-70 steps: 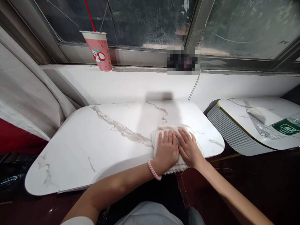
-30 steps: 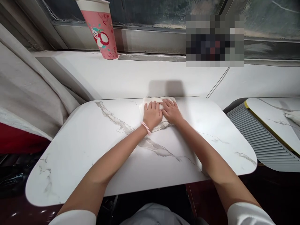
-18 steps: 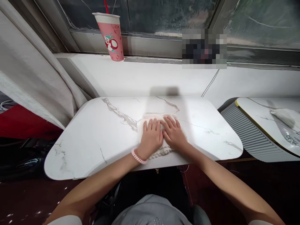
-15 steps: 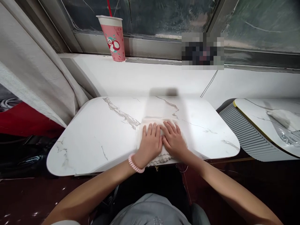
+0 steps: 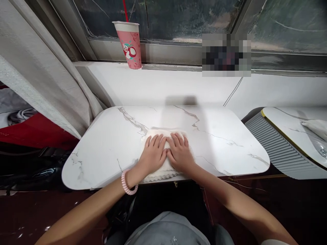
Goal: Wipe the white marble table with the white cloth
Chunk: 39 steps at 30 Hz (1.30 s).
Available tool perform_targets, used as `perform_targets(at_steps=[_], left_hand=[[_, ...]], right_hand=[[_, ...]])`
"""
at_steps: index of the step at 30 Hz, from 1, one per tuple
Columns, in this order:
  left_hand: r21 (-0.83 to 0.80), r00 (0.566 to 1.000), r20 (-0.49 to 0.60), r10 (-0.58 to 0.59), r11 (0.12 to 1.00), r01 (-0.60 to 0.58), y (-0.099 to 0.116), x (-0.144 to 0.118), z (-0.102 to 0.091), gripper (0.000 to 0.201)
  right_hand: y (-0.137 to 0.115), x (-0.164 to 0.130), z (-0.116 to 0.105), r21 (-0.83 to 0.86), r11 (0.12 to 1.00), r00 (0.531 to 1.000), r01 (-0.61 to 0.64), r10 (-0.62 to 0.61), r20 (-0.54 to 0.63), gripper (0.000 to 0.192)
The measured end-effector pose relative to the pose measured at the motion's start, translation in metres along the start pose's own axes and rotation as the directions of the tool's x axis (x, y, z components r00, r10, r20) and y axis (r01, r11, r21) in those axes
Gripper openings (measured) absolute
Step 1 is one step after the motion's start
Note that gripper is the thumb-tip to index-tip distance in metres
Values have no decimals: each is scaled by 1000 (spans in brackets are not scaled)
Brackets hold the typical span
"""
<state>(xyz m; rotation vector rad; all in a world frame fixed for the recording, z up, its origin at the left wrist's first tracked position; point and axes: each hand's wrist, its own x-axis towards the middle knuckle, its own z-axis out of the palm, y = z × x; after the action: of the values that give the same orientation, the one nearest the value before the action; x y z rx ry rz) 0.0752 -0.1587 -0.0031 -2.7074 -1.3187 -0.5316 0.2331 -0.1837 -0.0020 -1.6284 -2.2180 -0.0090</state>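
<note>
"While both our palms press down on the white cloth [image 5: 165, 169], how does it look to us?"

"Soft and fluffy, with a wavy, scalloped edge on the side nearest us. We have it roughly square, though we cannot tell whether it is folded. It lies on the marble-patterned table [image 5: 99, 149], midway along, close against the near edge."

"And our fingers?"

"Our left hand [image 5: 153, 154] and right hand [image 5: 181, 154] lie side by side on top, fingers extended and slightly parted, pointing towards the window. Neither is curled round the cloth; we simply rest flat on it, thumbs close together."

"What else is around us?"

"On our left wrist sits a pink coiled hair tie [image 5: 127, 183]. Past the table, a pink paper cup [image 5: 131, 49] with a red straw [image 5: 125, 10] stands on the window ledge, well apart from the cloth. A pale curtain [image 5: 56, 68] hangs by the table's left end, and a second table with a fluted side [image 5: 281, 153] stands to the right, across a gap."

"Anything blocking our view?"

"Our hands cover much of the cloth, and a pixelated patch [image 5: 226, 54] hides whatever is by the window frame."
</note>
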Motion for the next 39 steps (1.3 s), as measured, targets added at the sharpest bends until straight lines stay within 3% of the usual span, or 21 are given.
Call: perform_targets(at_steps=[5, 12, 16, 21, 25, 30, 34, 39], left_hand=[[-19, 1000, 15, -14, 1000, 14, -38, 35, 7, 44], [-32, 998, -3, -70, 997, 70, -80, 105, 29, 43], [-61, 999, -2, -42, 997, 42, -103, 141, 40, 43], [-113, 999, -23, -33, 993, 30, -132, 168, 48, 42], [-137, 998, -30, -53, 989, 49, -152, 170, 49, 43], [-125, 994, -25, -105, 987, 101, -168, 150, 41, 44], [-98, 989, -4, -151, 984, 150, -169, 127, 31, 45], [-67, 991, 10, -133, 989, 133, -153, 94, 18, 45]], right_hand=[[6, 49, 15, 63, 996, 998, -60, 60, 1, 47], [43, 128, 35, 278, 949, 983, -148, 171, -60, 40], [58, 162, 46, 275, 945, 972, -178, 212, -102, 39], [56, 196, 52, 217, 943, 954, -252, 280, -110, 38], [49, 216, 58, 134, 953, 956, -273, 284, -73, 37], [32, 225, 67, 176, 970, 981, -167, 182, -71, 36], [15, 213, 67, 201, 974, 992, -107, 118, -46, 38], [-7, 175, 59, 141, 985, 995, -96, 96, 7, 42]])
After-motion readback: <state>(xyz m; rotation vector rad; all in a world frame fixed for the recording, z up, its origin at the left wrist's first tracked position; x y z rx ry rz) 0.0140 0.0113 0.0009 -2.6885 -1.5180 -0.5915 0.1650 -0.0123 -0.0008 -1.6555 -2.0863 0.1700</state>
